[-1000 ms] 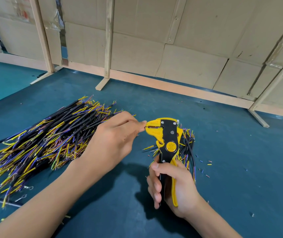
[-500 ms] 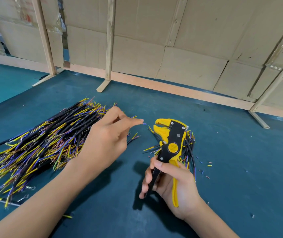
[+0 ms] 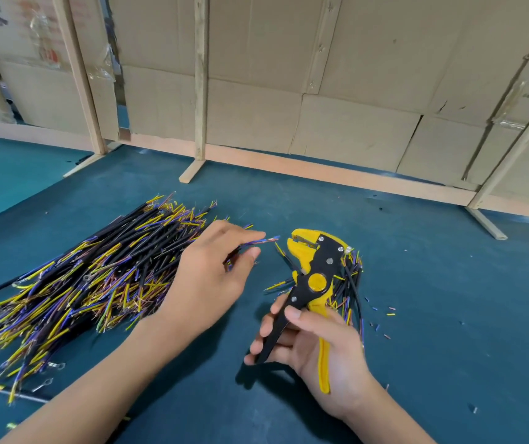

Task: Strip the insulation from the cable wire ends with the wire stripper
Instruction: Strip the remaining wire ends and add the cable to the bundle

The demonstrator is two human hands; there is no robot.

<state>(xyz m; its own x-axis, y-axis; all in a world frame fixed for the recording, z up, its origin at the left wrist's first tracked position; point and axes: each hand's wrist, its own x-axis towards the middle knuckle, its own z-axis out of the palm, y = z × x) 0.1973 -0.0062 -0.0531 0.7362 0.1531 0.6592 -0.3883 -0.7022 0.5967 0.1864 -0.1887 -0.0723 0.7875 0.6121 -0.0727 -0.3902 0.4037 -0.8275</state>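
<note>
The wire (image 3: 261, 241) sticks out from the left hand (image 3: 211, 277), pinched between thumb and forefinger, its bare end just short of the stripper (image 3: 312, 283). The right hand (image 3: 317, 344) grips the stripper's spread handles, head raised over the table (image 3: 433, 299).

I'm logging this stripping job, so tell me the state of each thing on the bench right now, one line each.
wire stripper: held upright, handles spread, no wire in its jaws
held wire: pinched, tip short of the stripper
left hand: pinching that wire
right hand: gripping the stripper handles
large cable pile: lying loose on the mat
small cable pile: behind the stripper
</note>
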